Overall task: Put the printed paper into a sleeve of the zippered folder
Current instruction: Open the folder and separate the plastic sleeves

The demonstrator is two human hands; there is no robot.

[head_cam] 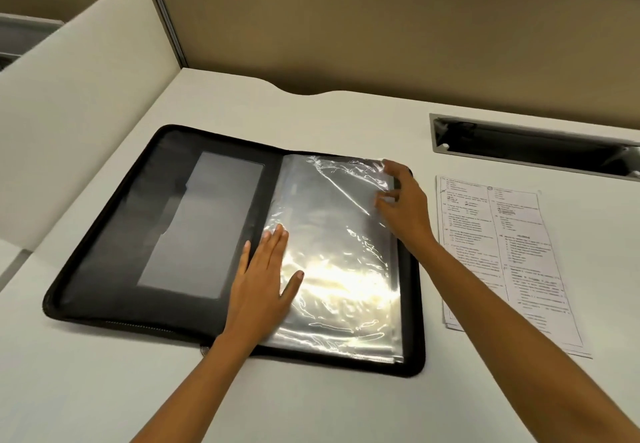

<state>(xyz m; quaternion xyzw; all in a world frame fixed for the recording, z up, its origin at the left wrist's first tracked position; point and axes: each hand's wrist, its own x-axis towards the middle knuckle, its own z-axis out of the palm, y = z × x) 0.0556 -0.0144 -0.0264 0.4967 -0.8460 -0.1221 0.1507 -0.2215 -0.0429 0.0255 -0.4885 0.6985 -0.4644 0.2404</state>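
Observation:
A black zippered folder (114,234) lies open on the desk. Its left half shows a grey window pocket, and its right half holds a stack of clear plastic sleeves (339,255). My left hand (263,279) rests flat, fingers spread, on the lower left of the top sleeve near the spine. My right hand (403,205) pinches the upper right corner of the top sleeve, which is crinkled and slightly lifted there. The printed paper (509,255) lies flat on the desk to the right of the folder, partly under my right forearm.
A recessed cable slot (533,151) sits in the desk behind the paper. A beige partition wall (381,37) stands along the back edge, and a cream divider (86,96) stands at the left. A blue sign reading 476 hangs at the top.

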